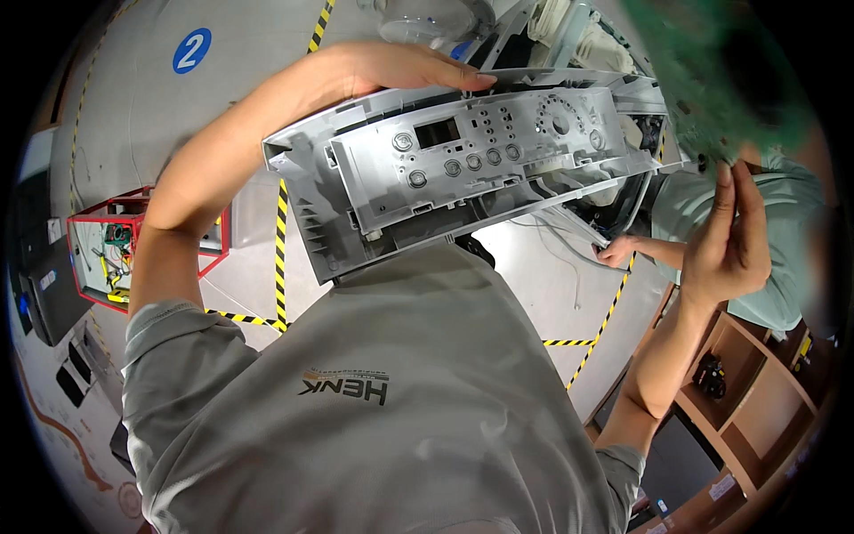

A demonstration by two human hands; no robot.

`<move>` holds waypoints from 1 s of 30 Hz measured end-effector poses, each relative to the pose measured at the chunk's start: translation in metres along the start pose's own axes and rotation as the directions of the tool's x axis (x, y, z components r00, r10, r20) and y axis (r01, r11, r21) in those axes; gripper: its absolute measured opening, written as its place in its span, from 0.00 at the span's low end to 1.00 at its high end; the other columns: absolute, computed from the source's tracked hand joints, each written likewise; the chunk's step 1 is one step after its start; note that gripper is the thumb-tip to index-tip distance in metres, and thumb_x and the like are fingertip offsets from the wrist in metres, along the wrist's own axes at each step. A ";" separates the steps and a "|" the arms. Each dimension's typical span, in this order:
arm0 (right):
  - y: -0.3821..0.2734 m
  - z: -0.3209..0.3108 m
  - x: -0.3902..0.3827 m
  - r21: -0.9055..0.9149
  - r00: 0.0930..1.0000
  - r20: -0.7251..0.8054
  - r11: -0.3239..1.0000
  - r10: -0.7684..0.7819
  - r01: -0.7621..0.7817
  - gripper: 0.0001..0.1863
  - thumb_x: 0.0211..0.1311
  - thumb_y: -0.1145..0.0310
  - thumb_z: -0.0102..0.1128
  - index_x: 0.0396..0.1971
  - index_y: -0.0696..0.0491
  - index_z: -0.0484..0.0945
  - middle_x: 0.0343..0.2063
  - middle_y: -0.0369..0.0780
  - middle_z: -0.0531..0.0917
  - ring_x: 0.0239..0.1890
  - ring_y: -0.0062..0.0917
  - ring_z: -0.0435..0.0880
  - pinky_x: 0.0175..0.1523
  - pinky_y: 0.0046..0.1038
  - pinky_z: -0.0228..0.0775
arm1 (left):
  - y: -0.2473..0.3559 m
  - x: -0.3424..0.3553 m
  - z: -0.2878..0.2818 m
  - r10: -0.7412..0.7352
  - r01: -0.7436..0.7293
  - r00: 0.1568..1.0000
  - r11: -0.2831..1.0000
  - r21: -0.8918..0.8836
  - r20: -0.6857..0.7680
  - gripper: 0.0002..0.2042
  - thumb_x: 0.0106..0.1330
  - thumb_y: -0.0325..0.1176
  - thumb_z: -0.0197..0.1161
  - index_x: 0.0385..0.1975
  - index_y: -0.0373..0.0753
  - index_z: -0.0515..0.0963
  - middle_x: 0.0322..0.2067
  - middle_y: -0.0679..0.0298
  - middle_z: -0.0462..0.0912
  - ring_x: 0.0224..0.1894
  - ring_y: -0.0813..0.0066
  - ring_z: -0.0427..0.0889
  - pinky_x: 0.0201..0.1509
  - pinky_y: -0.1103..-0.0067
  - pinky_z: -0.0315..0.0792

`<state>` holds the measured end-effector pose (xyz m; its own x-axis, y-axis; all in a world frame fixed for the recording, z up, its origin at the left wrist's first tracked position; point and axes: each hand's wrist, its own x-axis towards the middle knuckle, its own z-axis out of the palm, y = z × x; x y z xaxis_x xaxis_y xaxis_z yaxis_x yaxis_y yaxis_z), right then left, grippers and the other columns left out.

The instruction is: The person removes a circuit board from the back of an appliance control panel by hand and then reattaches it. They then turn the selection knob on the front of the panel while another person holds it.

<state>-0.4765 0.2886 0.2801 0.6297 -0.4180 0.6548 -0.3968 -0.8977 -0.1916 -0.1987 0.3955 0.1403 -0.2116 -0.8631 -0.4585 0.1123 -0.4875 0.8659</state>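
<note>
My left hand (400, 69) grips the top edge of a long grey plastic control panel (463, 173), held up in front of my chest with its inner side toward me. The panel shows round button holes, a dial ring and a small rectangular window. My right hand (725, 240) is raised at the right. Its fingertips pinch the lower edge of a green circuit board (712, 84), which is blurred and close to the camera. The board is apart from the panel, just past its right end.
Another person in a light green shirt (712, 205) stands at the right, one hand (618, 251) on white wires below the panel. A red-framed bin (89, 222) holds parts at the left. Wooden shelves (747, 392) are lower right. Yellow-black tape (280, 258) and a blue round marker (191, 51) mark the floor.
</note>
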 end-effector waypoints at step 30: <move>-0.049 0.112 -0.096 0.659 0.164 0.631 -0.413 0.758 -0.628 0.08 0.63 0.75 0.57 0.39 0.60 0.70 0.29 0.36 0.76 0.27 0.15 0.75 0.35 0.18 0.73 | -0.031 0.042 0.006 0.164 -0.127 0.974 0.967 0.219 -0.159 0.39 0.59 0.62 0.58 0.62 0.38 0.65 0.60 0.54 0.67 0.65 0.63 0.62 0.66 0.75 0.54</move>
<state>-0.4432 0.3568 0.1449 0.2245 -0.8368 -0.4993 0.2086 0.5418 -0.8142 -0.2174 0.3749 0.0954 -0.0330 -0.9413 -0.3360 -0.0775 -0.3328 0.9398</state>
